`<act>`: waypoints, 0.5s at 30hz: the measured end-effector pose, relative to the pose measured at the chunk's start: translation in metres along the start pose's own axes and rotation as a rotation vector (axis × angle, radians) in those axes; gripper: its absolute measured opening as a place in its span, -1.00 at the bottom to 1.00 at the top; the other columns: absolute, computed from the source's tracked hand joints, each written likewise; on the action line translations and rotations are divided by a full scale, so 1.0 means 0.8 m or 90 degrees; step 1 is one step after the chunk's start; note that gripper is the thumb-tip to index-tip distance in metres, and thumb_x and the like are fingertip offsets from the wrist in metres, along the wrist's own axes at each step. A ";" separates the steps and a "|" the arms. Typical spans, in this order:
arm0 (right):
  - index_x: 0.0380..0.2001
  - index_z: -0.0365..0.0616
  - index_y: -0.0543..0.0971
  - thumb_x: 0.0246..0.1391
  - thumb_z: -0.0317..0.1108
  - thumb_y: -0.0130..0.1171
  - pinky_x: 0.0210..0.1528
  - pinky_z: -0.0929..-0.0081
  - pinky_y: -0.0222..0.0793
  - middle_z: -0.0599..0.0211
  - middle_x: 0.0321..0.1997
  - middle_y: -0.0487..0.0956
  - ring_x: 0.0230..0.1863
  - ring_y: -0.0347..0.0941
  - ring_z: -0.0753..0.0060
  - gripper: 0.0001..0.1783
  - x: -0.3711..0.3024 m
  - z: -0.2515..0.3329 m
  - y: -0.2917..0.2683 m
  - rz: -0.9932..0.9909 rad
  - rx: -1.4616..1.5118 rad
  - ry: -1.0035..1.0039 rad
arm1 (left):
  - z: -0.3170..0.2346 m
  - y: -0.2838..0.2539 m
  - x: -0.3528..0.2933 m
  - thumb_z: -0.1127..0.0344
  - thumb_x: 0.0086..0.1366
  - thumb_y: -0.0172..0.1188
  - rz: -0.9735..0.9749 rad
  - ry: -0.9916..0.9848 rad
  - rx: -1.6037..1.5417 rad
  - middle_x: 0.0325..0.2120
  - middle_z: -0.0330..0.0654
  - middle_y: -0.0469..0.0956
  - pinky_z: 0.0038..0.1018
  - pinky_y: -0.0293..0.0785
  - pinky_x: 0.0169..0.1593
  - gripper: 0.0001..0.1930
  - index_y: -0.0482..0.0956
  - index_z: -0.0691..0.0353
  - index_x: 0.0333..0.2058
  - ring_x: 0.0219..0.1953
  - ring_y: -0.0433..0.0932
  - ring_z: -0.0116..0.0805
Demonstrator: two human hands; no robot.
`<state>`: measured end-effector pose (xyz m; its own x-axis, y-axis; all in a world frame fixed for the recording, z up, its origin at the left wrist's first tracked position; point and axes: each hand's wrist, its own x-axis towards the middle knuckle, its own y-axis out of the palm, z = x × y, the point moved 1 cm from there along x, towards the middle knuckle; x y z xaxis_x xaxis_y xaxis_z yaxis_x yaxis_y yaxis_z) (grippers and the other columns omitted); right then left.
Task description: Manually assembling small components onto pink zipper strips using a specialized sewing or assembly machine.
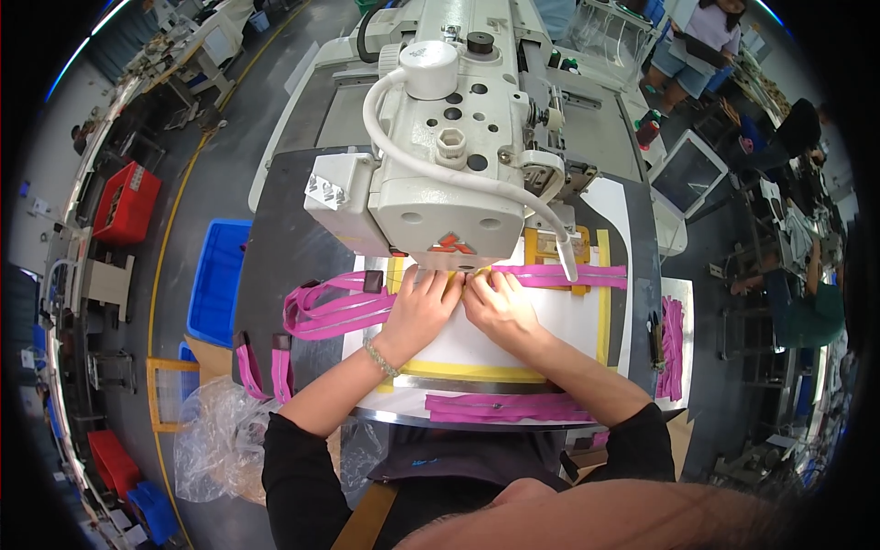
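Note:
Both my hands meet at a pink zipper strip [541, 275], just below the head of a large white industrial sewing machine [449, 197]. My left hand [417, 310] has its fingers bent and closed on the strip, and a beaded bracelet circles that wrist. Close beside it, my right hand [500, 307] pinches the same strip; the fingertips are partly hidden. From there the strip runs right across a white work plate [481, 344] edged with yellow tape. Left of my left hand lie looped pink zippers [335, 319] with a dark end piece [373, 281].
Another pink zipper [504, 407] lies along the front table edge. Two zipper ends [281, 371] hang at the left, and a pink pile [672, 348] sits right. A blue bin [217, 280], clear plastic bags [225, 440] and a screen [689, 172] surround the table. People work at right.

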<state>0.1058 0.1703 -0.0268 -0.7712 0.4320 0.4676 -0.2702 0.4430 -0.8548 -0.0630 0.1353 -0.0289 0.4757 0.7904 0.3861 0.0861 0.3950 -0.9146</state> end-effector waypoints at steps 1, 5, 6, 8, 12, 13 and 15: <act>-0.32 -0.30 0.55 -0.15 -0.40 0.10 -0.24 0.41 0.38 0.15 -0.30 0.42 -0.32 0.42 0.26 -0.73 -0.001 0.000 0.002 0.000 0.001 0.006 | 0.001 0.001 0.000 0.32 0.21 0.02 -0.003 0.001 -0.004 -0.12 -0.15 0.48 -0.13 0.22 0.12 -0.61 0.48 0.18 0.04 -0.04 0.48 -0.34; -0.34 -0.30 0.55 -0.17 -0.41 0.11 -0.26 0.42 0.38 0.17 -0.32 0.42 -0.33 0.41 0.27 -0.74 -0.002 0.001 0.003 -0.023 0.012 0.030 | -0.002 0.001 0.001 0.32 0.22 0.02 0.018 -0.012 -0.024 -0.11 -0.17 0.48 -0.13 0.21 0.13 -0.61 0.48 0.18 0.04 -0.03 0.48 -0.35; -0.34 -0.30 0.55 -0.17 -0.41 0.11 -0.26 0.42 0.38 0.17 -0.32 0.42 -0.33 0.41 0.27 -0.74 -0.002 0.001 0.004 -0.024 0.011 0.031 | -0.001 0.002 0.000 0.32 0.22 0.02 0.016 -0.017 -0.029 -0.10 -0.17 0.49 -0.13 0.21 0.13 -0.61 0.48 0.18 0.04 -0.02 0.48 -0.36; -0.37 -0.29 0.55 -0.19 -0.43 0.12 -0.28 0.42 0.37 0.17 -0.33 0.42 -0.36 0.40 0.28 -0.76 -0.002 0.001 0.005 -0.037 0.027 0.040 | -0.001 0.003 -0.001 0.33 0.22 0.02 0.013 -0.020 -0.033 -0.10 -0.18 0.49 -0.14 0.21 0.13 -0.62 0.48 0.18 0.03 -0.02 0.48 -0.36; -0.38 -0.28 0.54 -0.21 -0.44 0.12 -0.31 0.42 0.35 0.18 -0.34 0.41 -0.37 0.38 0.29 -0.77 0.000 0.001 0.003 -0.052 0.051 0.043 | 0.000 0.004 -0.002 0.33 0.22 0.03 0.008 -0.027 -0.042 -0.08 -0.17 0.49 -0.15 0.20 0.13 -0.62 0.49 0.18 0.03 -0.02 0.48 -0.36; -0.38 -0.28 0.54 -0.21 -0.44 0.12 -0.31 0.42 0.35 0.19 -0.35 0.41 -0.38 0.38 0.29 -0.77 0.000 0.001 0.003 -0.050 0.049 0.043 | 0.001 0.004 -0.001 0.33 0.22 0.04 0.009 -0.026 -0.045 -0.08 -0.17 0.49 -0.15 0.21 0.13 -0.62 0.49 0.18 0.03 -0.02 0.48 -0.36; -0.39 -0.28 0.54 -0.22 -0.43 0.12 -0.31 0.42 0.34 0.20 -0.35 0.41 -0.38 0.38 0.29 -0.77 -0.002 0.002 0.004 -0.050 0.045 0.043 | 0.000 0.003 -0.003 0.33 0.21 0.04 0.016 -0.023 -0.035 -0.08 -0.17 0.49 -0.16 0.20 0.13 -0.62 0.49 0.18 0.03 -0.02 0.48 -0.36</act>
<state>0.1051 0.1699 -0.0307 -0.7065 0.4512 0.5452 -0.3697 0.4216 -0.8280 -0.0638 0.1345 -0.0318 0.4459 0.8170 0.3655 0.1232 0.3484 -0.9292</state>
